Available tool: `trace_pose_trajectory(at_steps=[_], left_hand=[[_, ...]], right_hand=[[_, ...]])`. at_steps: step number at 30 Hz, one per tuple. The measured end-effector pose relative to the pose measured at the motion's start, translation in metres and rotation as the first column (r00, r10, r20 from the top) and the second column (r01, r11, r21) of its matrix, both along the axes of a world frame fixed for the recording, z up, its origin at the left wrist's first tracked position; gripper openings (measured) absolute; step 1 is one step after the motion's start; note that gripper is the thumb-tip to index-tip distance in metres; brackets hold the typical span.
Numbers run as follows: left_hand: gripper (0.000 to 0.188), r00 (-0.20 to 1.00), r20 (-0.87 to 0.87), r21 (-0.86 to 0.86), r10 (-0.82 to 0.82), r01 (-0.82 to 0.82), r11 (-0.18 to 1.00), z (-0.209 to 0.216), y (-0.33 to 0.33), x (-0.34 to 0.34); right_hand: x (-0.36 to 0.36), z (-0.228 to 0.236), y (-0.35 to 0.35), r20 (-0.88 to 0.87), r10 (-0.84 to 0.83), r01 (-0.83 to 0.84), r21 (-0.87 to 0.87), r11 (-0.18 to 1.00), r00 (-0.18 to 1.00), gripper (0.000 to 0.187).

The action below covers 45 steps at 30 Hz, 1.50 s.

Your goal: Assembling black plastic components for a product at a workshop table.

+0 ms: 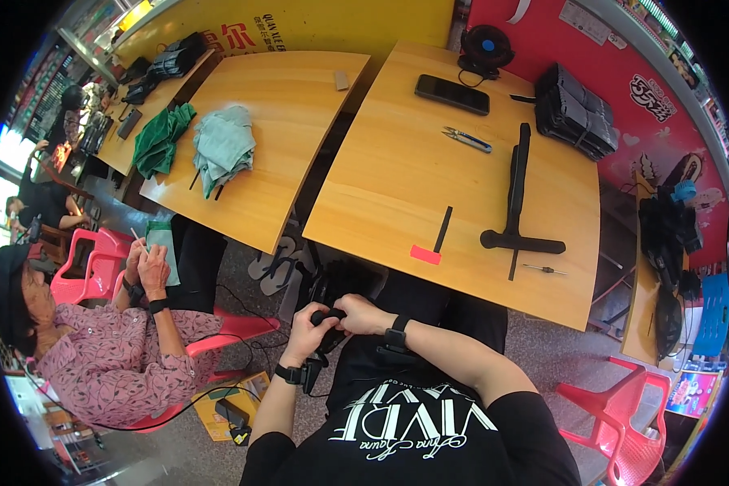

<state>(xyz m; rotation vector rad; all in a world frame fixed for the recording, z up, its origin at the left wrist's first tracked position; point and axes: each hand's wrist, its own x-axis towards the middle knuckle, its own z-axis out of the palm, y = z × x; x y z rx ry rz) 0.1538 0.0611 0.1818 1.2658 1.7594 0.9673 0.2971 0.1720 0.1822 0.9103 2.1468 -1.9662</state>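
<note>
Both hands work together low over the person's lap, just off the near edge of the bench (381, 174). The left hand (304, 330) has its fingers closed around a small black piece (329, 317) – probably cloth, though dark clothing behind it hides its outline – and the right hand (363, 314) pinches at the same piece from the other side, fingers curled in and nearly meeting the left. So the piece is held up between the two, clear of the bench.

The step in hand looks like close finger work on that piece, perhaps turning or straightening it; the exact action is too small to tell. The next move seems to call for a steady left grip while the right fingers work the material through, without letting it bunch or slip.

On the bench, a long black cloth piece (517, 190) lies with a crosswise arm at its near end, a slim pointed tool (545, 269) just beside it. A narrow black strip (444, 228) runs to a pink-red tab (425, 254); thread snips (467, 140) lie farther back – within reach should trimming be needed.
</note>
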Motion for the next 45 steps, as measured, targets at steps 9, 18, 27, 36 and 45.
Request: trace_pose_trajectory(at_steps=[9, 18, 27, 36, 45], left_hand=[[0.014, 0.958, 0.078, 0.057, 0.275, -0.279, 0.958, -0.004, -0.007, -0.008], [0.051, 0.792, 0.399, -0.583, 0.461, -0.169, 0.795, 0.0, -0.016, 0.009], [0.029, 0.509, 0.581, -0.635, 0.636, -0.206, 0.745, 0.0, -0.007, 0.009], [0.009, 0.532, 0.541, -0.596, 0.651, -0.303, 0.743, -0.013, -0.016, 0.011], [0.012, 0.85, 0.22, -0.48, 0.478, -0.333, 0.812, -0.004, -0.005, 0.026]], right_hand=[[-0.002, 0.002, 0.001, -0.052, -0.063, 0.07, 0.149, 0.986, 0.997, 0.031], [-0.002, 0.01, 0.002, 0.061, -0.326, 0.332, -0.194, 0.923, 0.943, 0.059], [-0.005, 0.006, 0.001, 0.053, -0.358, 0.36, -0.227, 0.905, 0.932, 0.026], [-0.012, 0.0, 0.003, 0.176, -0.202, 0.236, -0.198, 0.951, 0.963, 0.022], [-0.014, -0.011, -0.012, 0.068, -0.146, 0.153, -0.109, 0.982, 0.987, 0.013]])
